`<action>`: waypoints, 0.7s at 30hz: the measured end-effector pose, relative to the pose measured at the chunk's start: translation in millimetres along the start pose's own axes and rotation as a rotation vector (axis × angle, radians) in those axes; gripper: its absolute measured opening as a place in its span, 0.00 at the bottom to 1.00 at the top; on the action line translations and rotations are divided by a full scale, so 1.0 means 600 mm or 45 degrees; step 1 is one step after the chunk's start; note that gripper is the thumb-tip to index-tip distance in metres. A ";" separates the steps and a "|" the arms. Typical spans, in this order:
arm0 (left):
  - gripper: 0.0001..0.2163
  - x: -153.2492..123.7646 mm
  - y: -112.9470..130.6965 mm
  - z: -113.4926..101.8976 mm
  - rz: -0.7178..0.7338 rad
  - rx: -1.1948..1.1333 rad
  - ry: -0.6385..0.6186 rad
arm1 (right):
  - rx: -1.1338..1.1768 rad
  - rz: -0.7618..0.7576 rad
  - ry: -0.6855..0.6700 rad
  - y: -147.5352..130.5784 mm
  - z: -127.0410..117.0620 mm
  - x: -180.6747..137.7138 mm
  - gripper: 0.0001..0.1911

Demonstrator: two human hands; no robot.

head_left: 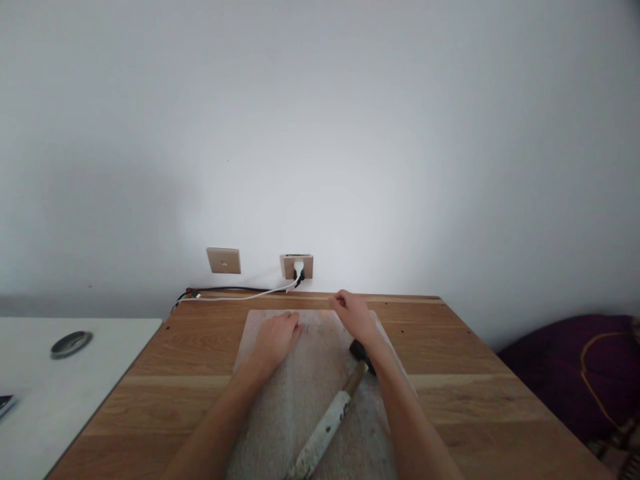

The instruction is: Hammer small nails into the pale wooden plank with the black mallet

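A pale, worn board (295,400) lies on the wooden table. My left hand (277,337) rests on its far left part, fingers curled together and pointing right; whatever may be under them is hidden. Just above the board's far edge is my right hand (353,313), its fingers closed in a pinch. Too little shows there to tell what they hold, if anything. A hammer (325,427) with a black head and a whitish, dark-spotted handle lies slantwise across the board. Its head is partly covered by my right forearm.
Behind the wooden table (175,387) is a white wall with a wall socket (299,267) and a blank plate (224,261). A white cable (235,299) runs along the back edge. On the left, a white table (45,400) bears a dark round object (71,344). Purple cloth (560,360) lies right.
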State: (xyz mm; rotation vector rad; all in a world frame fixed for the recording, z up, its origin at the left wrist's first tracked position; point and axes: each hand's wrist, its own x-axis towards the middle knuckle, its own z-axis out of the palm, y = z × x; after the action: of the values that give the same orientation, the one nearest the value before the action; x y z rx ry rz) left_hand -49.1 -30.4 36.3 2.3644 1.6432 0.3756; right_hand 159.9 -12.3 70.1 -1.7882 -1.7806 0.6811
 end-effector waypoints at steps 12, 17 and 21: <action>0.16 0.024 -0.012 0.016 -0.377 -1.081 0.188 | -0.104 0.079 -0.078 -0.021 0.053 -0.024 0.17; 0.15 0.025 -0.009 0.003 -0.386 -1.303 0.043 | -0.125 0.068 -0.090 -0.030 0.062 -0.030 0.14; 0.11 0.017 0.005 0.007 -0.305 -1.074 0.057 | 0.135 -0.016 -0.022 -0.024 0.031 -0.009 0.14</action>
State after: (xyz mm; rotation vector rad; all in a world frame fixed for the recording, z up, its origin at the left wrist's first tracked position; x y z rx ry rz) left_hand -41.6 -21.8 34.4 1.5282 1.3724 0.8674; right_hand 136.8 -17.5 66.2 -1.7045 -1.7322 0.7733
